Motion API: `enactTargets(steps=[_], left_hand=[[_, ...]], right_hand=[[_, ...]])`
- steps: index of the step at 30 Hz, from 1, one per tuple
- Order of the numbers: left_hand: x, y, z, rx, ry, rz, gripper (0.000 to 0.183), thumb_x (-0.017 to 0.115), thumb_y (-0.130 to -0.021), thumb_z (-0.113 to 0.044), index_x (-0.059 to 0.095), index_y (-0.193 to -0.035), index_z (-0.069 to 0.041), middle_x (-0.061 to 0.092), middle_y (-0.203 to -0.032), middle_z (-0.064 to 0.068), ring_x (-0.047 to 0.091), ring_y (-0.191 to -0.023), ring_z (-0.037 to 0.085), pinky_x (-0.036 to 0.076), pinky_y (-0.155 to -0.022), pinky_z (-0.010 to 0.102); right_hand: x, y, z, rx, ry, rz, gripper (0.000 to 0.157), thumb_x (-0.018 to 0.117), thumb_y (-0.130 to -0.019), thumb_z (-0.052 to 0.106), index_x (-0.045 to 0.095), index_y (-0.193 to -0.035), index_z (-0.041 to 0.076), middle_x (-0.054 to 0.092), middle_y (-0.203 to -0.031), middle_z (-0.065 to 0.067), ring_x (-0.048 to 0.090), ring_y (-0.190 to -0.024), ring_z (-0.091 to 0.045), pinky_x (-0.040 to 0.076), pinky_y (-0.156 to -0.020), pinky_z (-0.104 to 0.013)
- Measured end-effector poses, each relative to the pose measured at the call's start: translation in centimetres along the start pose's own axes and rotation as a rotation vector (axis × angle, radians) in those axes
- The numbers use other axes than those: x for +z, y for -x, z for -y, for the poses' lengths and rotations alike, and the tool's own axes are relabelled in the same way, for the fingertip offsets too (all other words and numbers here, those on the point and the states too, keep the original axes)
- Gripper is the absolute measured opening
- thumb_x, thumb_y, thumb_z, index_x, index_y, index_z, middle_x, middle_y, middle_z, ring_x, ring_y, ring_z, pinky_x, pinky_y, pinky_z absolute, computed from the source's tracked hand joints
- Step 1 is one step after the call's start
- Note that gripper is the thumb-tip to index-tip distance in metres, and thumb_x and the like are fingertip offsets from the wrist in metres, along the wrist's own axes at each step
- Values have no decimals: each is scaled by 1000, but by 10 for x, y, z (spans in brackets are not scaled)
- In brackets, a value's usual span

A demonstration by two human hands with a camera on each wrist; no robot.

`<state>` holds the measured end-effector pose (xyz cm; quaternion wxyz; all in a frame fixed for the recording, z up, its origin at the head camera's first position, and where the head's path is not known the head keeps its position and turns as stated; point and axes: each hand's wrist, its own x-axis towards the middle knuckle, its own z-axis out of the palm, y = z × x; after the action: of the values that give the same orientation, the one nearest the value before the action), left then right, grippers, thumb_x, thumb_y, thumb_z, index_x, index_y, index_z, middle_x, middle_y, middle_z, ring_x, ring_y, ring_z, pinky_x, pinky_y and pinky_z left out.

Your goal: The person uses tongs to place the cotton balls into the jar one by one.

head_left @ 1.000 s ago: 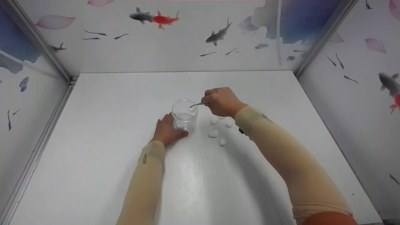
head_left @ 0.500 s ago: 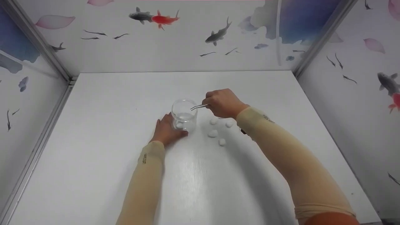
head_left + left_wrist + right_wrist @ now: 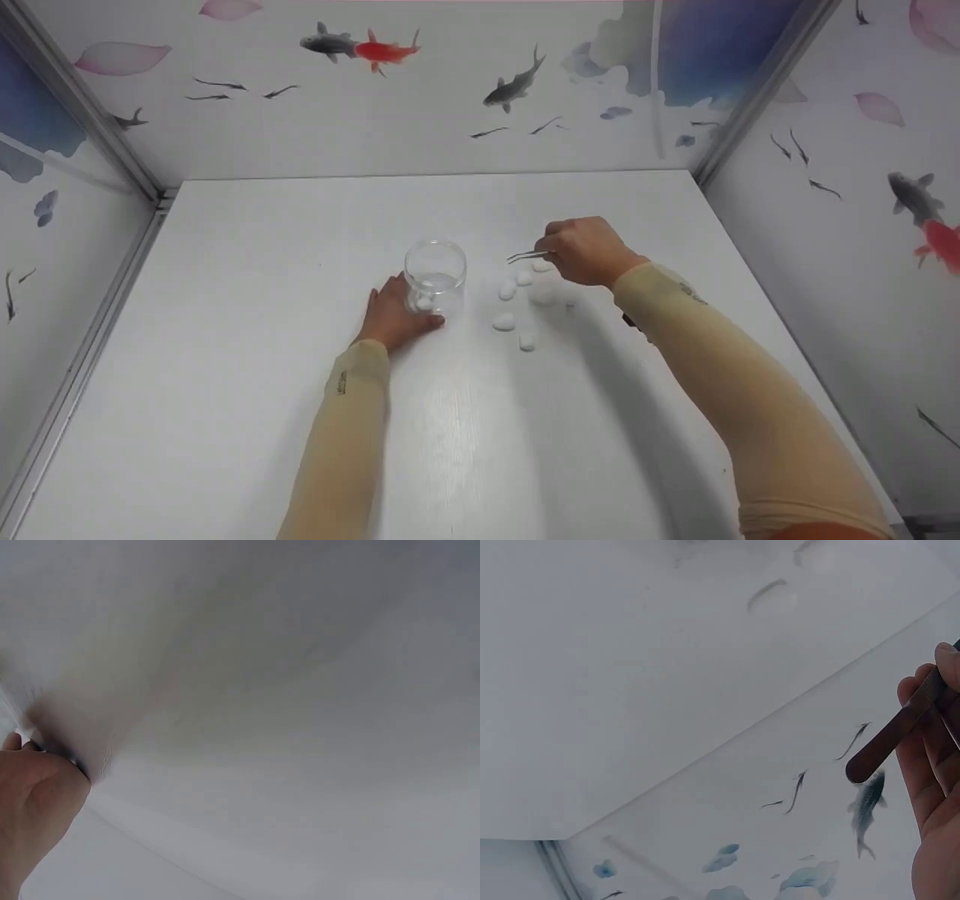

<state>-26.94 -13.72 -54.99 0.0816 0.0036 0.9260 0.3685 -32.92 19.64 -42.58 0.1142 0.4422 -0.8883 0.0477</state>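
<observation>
My left hand (image 3: 397,318) grips the side of a clear jar (image 3: 453,300), thumb at the front and fingers round the back. The jar stands upright without a lid, and a white lump (image 3: 424,303) shows low inside it. My right hand (image 3: 589,250) pinches metal tweezers (image 3: 531,255) above the table, right of the jar. Their bent tips point left, slightly apart, with nothing between them. In the right wrist view the tweezers' rounded rear end (image 3: 885,739) sticks out past the fingers. Several white cotton balls (image 3: 504,322) lie below and around the tweezers.
The white table (image 3: 247,315) is boxed in by a back wall (image 3: 420,120) and side walls printed with fish. Metal rails (image 3: 739,112) run along the corners. The left wrist view shows mostly blurred white surface beside part of the left hand (image 3: 37,802).
My right hand has drawn the tweezers rightward, away from the jar's mouth. The white lump at their tips a second ago is no longer there. The left hand keeps its grip on the jar.
</observation>
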Motion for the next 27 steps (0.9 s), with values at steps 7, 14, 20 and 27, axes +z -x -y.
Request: enactTargets(steps=[7,14,20,27], left_hand=[[-1,2,-2,2,-3,-1,112,83,-76,-52,21,-159,-8,29,-160,13,14,-150,28,-7,-122,39],[-2,2,-3,3,1,4,113,83,-76,-52,21,-159,-8,29,-160,13,14,-150,27,-7,-122,38],[-1,0,-1,-2,15,0,114,84,-75,-52,21,-159,-10,28,-161,12,13,-150,27,-7,-122,38],[0,3,-1,-35,44,-5,116,85,-72,-53,20,-160,-14,27,-162,10,14,-150,25,-8,-122,36]], right_hand=[[10,25,-18,70,19,6,16,75,-86,2,80,-97,12,72,-86,-4,69,-74,-21,60,-63,-40],[19,37,-28,115,21,23,17,75,-85,1,80,-97,12,71,-86,-5,69,-75,-23,59,-64,-43],[28,40,-37,143,23,51,17,76,-84,1,80,-97,12,71,-87,-5,69,-76,-23,59,-65,-43],[38,42,-48,161,43,60,15,76,-85,2,79,-95,12,70,-84,-5,68,-74,-23,59,-64,-43]])
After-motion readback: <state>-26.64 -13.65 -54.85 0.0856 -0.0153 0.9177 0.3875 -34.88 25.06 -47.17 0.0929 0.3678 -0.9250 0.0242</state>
